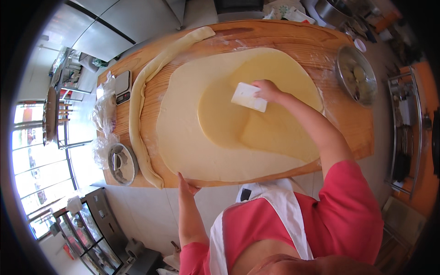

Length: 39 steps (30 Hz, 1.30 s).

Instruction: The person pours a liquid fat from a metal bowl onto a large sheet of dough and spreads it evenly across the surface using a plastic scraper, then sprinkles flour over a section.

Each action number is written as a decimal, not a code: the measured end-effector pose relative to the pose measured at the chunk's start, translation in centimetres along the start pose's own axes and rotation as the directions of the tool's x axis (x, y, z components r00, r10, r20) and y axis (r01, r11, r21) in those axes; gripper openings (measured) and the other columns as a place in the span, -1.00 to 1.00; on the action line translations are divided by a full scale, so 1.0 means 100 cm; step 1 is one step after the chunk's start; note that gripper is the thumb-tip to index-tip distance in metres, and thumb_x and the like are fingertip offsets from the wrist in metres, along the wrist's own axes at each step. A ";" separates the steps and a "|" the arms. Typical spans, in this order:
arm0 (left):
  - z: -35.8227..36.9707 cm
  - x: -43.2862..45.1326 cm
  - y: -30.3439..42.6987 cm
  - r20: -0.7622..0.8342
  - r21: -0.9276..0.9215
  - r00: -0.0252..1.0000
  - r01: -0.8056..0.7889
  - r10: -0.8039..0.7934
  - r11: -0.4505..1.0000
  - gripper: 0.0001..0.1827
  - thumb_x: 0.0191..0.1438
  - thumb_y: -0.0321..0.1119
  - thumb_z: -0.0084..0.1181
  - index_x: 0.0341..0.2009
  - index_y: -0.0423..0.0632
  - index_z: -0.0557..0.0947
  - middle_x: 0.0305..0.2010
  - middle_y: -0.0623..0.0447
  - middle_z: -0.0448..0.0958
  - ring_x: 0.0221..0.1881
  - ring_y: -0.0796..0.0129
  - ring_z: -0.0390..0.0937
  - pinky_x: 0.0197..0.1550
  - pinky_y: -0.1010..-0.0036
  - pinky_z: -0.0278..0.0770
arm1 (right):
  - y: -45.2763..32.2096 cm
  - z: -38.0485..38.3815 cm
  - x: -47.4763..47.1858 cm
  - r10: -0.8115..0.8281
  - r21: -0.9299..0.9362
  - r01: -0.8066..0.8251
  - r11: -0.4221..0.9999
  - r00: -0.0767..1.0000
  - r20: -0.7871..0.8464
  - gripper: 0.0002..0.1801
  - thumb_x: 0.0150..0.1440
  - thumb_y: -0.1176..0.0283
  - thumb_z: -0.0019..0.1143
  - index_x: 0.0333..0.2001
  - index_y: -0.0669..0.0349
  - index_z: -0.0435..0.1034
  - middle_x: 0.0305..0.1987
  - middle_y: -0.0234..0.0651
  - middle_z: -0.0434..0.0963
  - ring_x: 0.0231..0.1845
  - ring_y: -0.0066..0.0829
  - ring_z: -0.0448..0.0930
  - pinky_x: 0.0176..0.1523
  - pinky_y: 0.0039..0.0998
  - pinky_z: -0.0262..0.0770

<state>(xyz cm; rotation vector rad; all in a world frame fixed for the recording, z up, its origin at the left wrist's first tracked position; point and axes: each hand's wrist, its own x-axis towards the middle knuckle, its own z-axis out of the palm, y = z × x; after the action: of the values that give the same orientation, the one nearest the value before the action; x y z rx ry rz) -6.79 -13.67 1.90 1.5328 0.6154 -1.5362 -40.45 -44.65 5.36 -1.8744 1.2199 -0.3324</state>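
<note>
A wide, thin sheet of dough (185,137) lies over the middle of the wooden table. A yellowish liquid layer, perhaps oil or egg, pools across its centre and right side. My right hand (267,90) grips a white plastic dough scraper (249,97) over this wet area. At the near edge of the table, my left hand (185,184) touches or rests by the lower left border of the sheet; it holds no tool, and its palm is partly hidden. A long rolled rope of dough (136,117) curves along the left side of the sheet.
On the left of the table (292,34) are a digital scale (122,83), plastic bags (106,106) and a metal bowl (132,168) with a scoop-like tool. A steel bowl (369,82) with round pieces stands at the right edge. A metal rack (417,137) is beyond it.
</note>
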 end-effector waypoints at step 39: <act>-0.005 -0.003 -0.008 -0.040 -0.012 0.999 0.033 -0.034 0.999 -0.25 -0.20 0.29 -0.36 0.00 0.04 0.06 0.02 0.03 0.10 -0.01 0.18 0.10 -0.19 0.22 0.22 | 0.100 -0.118 0.111 0.087 0.152 -0.073 0.986 0.992 -0.091 -0.77 -0.38 0.52 0.02 -0.50 0.28 0.34 -0.57 -0.37 0.41 -0.58 -0.62 0.39 -0.48 -0.57 0.30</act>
<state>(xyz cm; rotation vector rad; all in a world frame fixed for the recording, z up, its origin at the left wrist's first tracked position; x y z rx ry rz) -7.22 -12.73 1.94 1.5549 0.6746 -1.5280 -48.44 -61.61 2.37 -1.6939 1.2963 -0.4624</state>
